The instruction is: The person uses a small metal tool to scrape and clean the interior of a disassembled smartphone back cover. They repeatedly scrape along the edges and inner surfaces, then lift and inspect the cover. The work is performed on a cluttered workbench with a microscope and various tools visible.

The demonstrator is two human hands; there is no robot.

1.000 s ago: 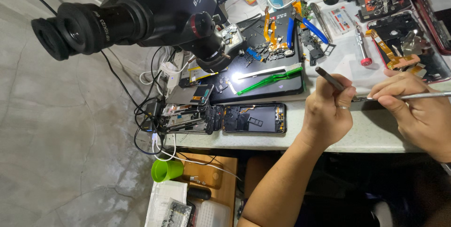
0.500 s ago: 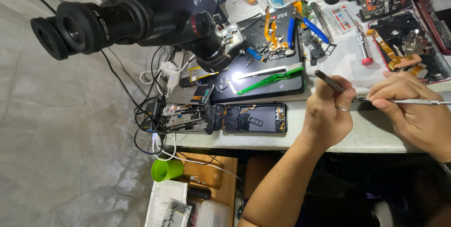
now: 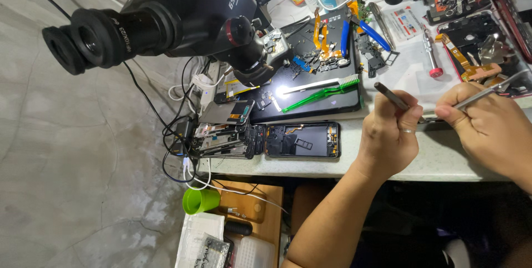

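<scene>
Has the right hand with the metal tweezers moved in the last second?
Yes. The right hand slid left across the white bench, nearer the left hand, tweezers still gripped.

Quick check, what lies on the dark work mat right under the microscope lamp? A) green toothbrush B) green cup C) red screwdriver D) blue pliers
A: the green toothbrush lies along the lit front of the dark work mat, white bristles to the right, below the microscope.
</scene>
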